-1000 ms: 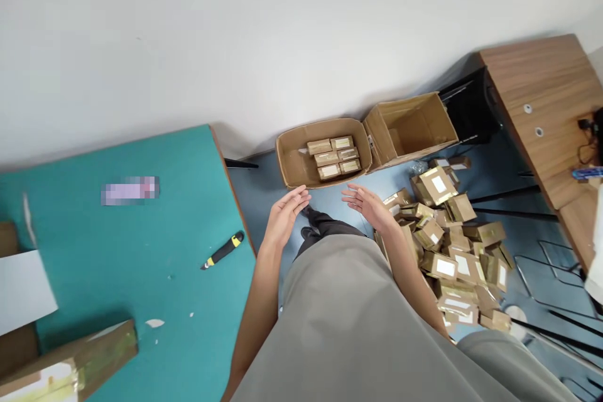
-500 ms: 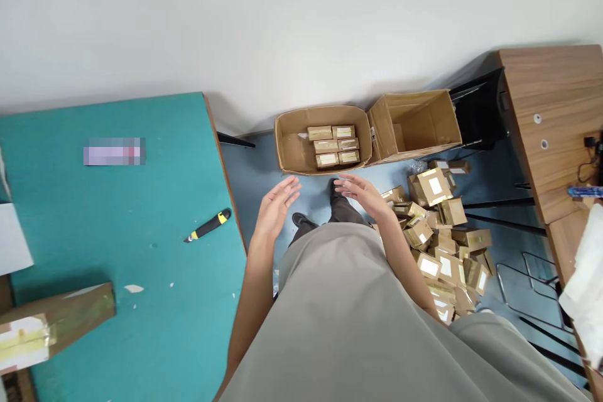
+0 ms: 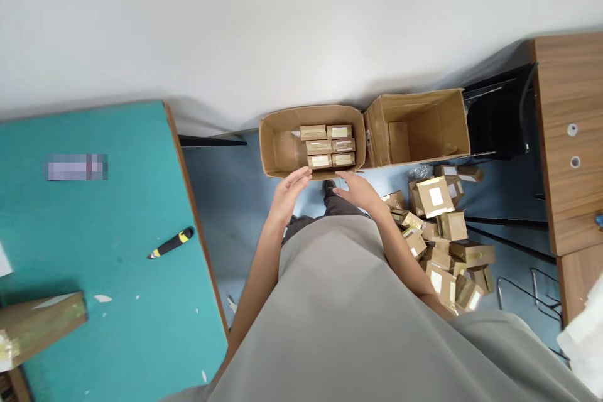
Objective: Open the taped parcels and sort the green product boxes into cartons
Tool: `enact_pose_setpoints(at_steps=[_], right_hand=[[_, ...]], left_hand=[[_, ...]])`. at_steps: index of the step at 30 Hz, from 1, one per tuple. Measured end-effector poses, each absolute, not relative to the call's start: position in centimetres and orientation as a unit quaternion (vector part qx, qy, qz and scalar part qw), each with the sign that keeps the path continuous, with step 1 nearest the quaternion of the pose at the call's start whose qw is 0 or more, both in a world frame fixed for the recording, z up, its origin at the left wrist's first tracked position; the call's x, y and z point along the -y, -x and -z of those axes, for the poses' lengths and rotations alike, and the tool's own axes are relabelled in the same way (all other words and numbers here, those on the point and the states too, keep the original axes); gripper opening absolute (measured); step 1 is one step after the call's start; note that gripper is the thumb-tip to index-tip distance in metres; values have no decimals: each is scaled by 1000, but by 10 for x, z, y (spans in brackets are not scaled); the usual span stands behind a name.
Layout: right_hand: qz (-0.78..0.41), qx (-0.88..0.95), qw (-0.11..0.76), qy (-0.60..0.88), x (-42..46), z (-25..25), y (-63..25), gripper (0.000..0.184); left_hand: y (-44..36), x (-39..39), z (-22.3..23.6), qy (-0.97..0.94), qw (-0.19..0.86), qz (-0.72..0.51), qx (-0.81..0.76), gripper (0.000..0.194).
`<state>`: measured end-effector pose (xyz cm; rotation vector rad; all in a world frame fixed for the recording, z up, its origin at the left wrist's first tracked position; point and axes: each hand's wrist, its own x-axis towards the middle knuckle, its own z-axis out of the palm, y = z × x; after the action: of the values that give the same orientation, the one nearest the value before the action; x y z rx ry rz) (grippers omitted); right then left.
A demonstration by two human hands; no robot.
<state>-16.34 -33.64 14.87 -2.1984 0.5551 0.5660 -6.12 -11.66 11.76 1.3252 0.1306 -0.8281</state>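
My left hand (image 3: 291, 193) is stretched out, its fingertips overlapping the near rim of a large cardboard carton (image 3: 282, 143) in the view; whether they touch it I cannot tell. Across from it, my right hand (image 3: 357, 190) is also open, fingers apart and nothing in them. Inside the carton, several small cardboard boxes (image 3: 319, 146) with pale labels and tape stand in two columns toward the right side. Bare carton bottom shows on the left.
A taller open carton (image 3: 377, 132) adjoins on the right. Loose small boxes (image 3: 438, 257) are heaped on the floor. At left, a green-topped table (image 3: 141, 201) carries a utility knife (image 3: 172, 243) and a long cardboard box (image 3: 47, 326). A wooden table (image 3: 572, 201) is at right.
Both hands have moved forward to the carton's near rim and come closer together. The view has shifted to the right, so the green table sits farther left.
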Motion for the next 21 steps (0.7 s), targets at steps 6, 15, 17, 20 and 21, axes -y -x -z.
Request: enact_pose_setpoints(at_steps=[6,15,17,20,21], right_hand=[[-312,-193,259,894,405,-138,141,58],[-369,-251,235,863,442,-70,125,50],[-381,-264,235,855,443,-57,126,50],[-382,-268,237,852,445,-39,128,51],[-382,-267,238,852,446,-32,129,52]], left_hand=[[53,202,-73,-816,486,270,159,62],[71,243,-14,-837,356,302,286,68],[79,245,0,-829,349,326,291,66],[90,246,20,-820,346,353,289,63],[93,245,26,-817,349,358,286,63]])
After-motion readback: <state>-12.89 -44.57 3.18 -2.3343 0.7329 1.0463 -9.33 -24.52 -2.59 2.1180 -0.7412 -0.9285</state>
